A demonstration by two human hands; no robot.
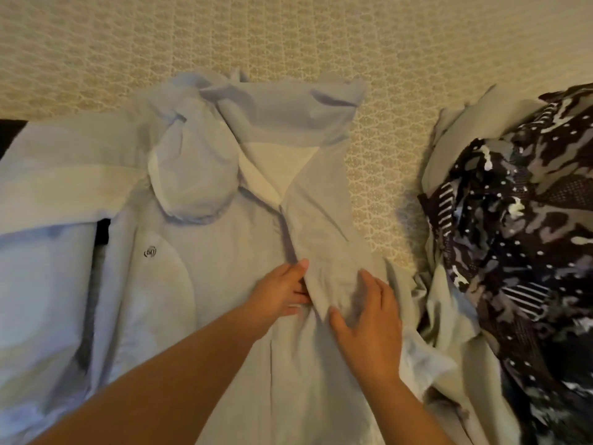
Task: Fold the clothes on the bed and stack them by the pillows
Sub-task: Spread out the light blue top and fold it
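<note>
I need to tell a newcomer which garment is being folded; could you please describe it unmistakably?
On the beige patterned bedspread, look left of the dark camouflage-print pile. Under both hands lies the pale blue shirt. Unlike that dark patterned pile, it is plain, with a small round dark logo.

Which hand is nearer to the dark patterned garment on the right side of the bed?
Right. The right hand lies flat on the pale blue shirt, on the side towards the dark patterned garment but apart from it. The left hand is farther away, at the shirt's middle.
</note>
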